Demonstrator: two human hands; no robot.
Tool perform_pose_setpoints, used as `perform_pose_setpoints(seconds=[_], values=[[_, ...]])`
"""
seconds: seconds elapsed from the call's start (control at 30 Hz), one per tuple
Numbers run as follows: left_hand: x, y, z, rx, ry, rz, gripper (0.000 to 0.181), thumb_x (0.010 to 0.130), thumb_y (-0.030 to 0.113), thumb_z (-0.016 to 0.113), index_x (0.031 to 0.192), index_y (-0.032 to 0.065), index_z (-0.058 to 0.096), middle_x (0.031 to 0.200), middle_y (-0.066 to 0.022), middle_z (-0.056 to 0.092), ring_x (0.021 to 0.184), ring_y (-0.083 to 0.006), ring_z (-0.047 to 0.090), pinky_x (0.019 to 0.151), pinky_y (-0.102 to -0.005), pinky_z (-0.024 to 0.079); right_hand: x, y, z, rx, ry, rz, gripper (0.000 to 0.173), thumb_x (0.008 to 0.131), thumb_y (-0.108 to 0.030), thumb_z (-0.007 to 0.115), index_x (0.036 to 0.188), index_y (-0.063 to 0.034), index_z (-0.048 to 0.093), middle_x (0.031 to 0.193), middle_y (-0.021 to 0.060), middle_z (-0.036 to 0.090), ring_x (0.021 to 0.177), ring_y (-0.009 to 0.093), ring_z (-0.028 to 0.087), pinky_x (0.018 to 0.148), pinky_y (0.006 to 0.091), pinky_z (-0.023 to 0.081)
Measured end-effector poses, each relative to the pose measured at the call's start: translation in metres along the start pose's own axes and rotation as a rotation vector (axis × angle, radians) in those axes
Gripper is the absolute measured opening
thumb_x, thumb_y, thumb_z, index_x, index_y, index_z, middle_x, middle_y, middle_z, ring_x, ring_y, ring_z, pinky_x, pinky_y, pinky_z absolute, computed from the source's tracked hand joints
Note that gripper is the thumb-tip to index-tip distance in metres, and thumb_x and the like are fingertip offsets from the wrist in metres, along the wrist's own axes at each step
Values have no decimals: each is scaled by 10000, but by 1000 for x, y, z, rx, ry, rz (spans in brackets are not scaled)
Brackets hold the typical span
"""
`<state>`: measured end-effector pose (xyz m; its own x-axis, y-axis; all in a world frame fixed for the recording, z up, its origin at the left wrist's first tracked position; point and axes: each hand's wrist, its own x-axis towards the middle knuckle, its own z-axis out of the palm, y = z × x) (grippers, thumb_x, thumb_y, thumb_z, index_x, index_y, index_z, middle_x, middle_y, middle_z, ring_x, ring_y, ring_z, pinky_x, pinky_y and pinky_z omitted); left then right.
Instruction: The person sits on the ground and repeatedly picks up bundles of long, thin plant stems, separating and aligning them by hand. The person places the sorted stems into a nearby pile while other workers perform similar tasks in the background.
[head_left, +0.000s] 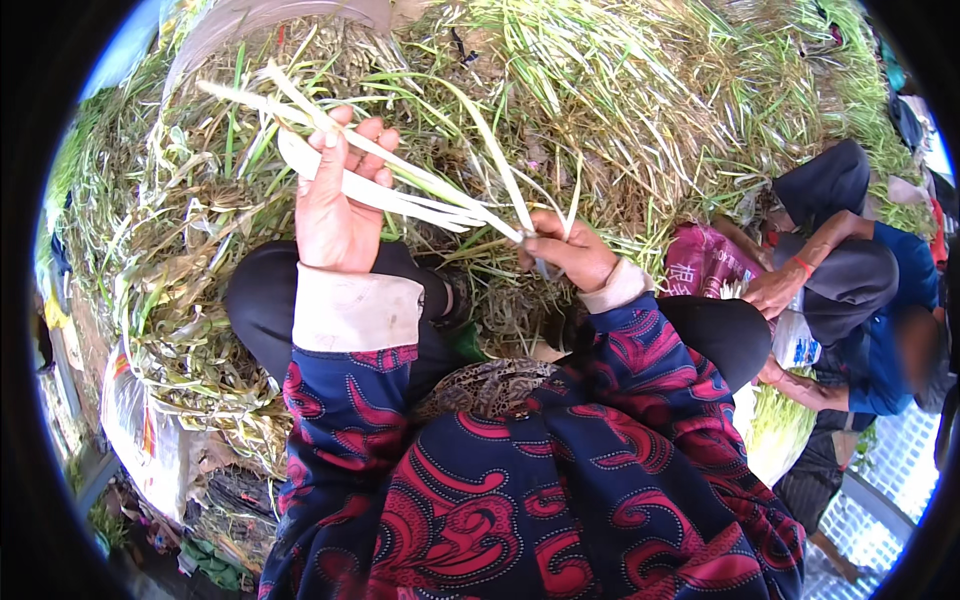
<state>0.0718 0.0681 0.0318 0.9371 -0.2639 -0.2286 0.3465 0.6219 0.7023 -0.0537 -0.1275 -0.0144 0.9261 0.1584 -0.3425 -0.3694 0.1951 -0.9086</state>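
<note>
Several pale green-and-white vegetable stalks (442, 196), resembling green garlic or scallions, stretch between my two hands. My left hand (339, 202) has its palm turned up, its thumb pressing the stalks against the fingers. A wider white stalk portion (300, 154) lies across that palm, and its thin ends point right. My right hand (574, 253) pinches the right end of one long stalk, together with loose leaf strips (499, 146) that spread upward. What sits inside the right fingers is partly hidden. Both hands are above a heap of plant scraps (517, 300) between my knees.
Cut leaves and dry stalks (202, 225) cover the ground. At right a co-worker's hand (772, 292) is near a purple printed bag (701, 259); a bundle of green stalks (784, 420) lies below. A clear plastic bag (146, 431) is at lower left.
</note>
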Motion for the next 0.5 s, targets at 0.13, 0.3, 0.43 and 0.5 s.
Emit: perform_pose_setpoints(seconds=[0.13,0.3,0.43,0.5], values=[[-5,-16,5,100,-189,-121,345,793,217,496,1105,93,419,997,-45,519,882,-133,502,552,-189,395,-1,-13,9,-27,182,-52,150,795,-119,459,899,-28,515,686,-2,509,636,66,456,583,190,355],[-31,-65,6,236,-166,-349,236,807,193,474,1004,64,483,935,-50,541,772,-119,528,522,-177,401,3,-21,29,-17,168,-4,143,803,-144,457,878,-38,516,666,-18,497,619,54,436,562,191,350],[-21,-54,9,175,-20,-220,184,821,238,452,846,64,507,851,-56,567,714,-122,542,557,-206,407,-2,-17,23,39,64,7,153,805,-160,442,843,-23,500,613,-5,493,502,57,408,449,181,312],[-14,-46,4,-34,85,-185,180,824,249,444,850,72,469,866,-72,554,721,-164,542,578,-222,415,-13,-24,13,27,79,14,151,804,-151,440,849,-18,496,611,5,496,484,63,414,426,178,310]])
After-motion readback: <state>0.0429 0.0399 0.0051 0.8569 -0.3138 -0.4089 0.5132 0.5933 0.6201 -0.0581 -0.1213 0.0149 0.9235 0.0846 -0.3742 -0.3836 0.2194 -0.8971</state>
